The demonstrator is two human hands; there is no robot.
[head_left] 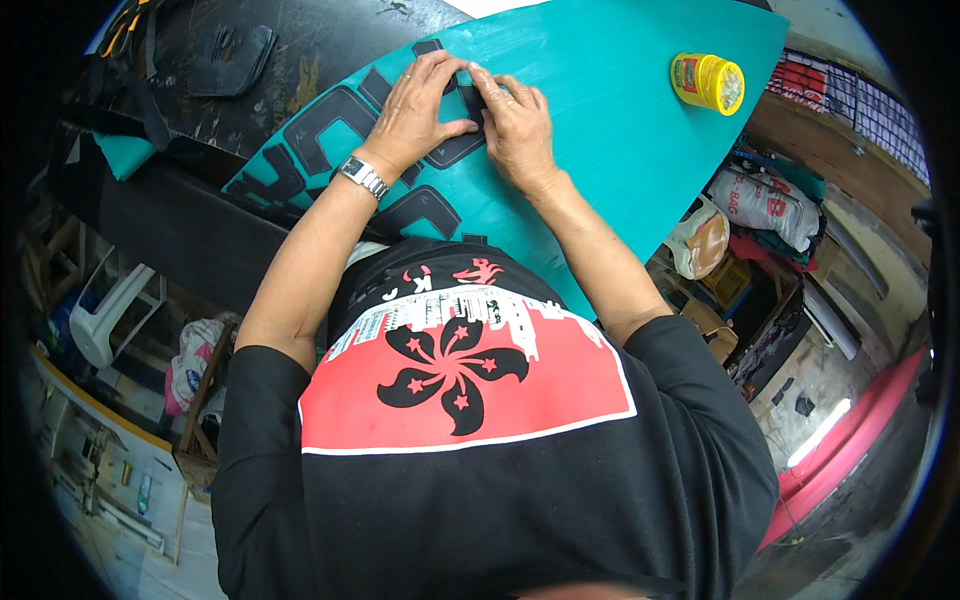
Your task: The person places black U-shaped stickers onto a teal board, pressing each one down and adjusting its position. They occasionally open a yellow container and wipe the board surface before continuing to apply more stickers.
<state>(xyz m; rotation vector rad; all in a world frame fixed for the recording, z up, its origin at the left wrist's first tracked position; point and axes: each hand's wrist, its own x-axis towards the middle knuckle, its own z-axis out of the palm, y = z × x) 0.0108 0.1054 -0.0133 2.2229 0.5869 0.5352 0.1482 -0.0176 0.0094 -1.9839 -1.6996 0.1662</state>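
Note:
A wide teal sheet (610, 110) lies across the work surface, with several flat black cut-out letter pieces on its left part. Around a black angular piece (459, 150), both my hands rest with fingertips close together at its upper edge. My left hand (412, 112) has its fingers stretched forward and its thumb apart, touching the piece's left side. On the opposite side, my right hand (518, 132) lies with its fingers loosely bent and spread, its thumb side along the piece. Another black C-like piece (318, 128) sits left of my left wrist.
A yellow jar (708, 84) stands on the sheet at the far right. Black scraps (232, 60) and orange-and-black handled tools (122, 28) lie on the dark table at the far left. A white plastic chair (105, 315) is below left; bags (765, 205) are piled at right.

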